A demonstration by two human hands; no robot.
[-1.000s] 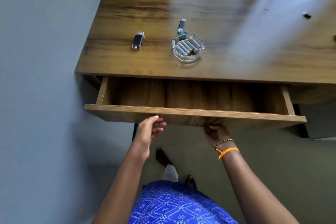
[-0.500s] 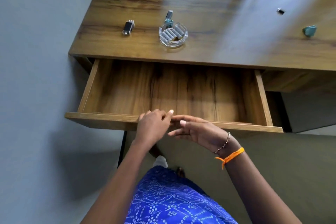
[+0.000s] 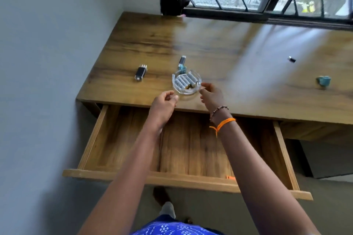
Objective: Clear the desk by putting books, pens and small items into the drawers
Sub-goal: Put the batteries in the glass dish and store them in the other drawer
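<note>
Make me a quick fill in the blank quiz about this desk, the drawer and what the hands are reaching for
1. The drawer under the desk is pulled ____.
2. Both hands reach toward the glass ____, which holds small cylinders.
3. The orange band sits on the ____ wrist.
4. The left hand and right hand each hold ____.

Missing words: open; dish; right; nothing

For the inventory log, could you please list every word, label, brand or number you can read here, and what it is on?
No text can be read in this view.
Batteries in the glass dish: any print is too blurred.
Black device on the desk: no marking legible.
Teal item: too small and blurred.
</note>
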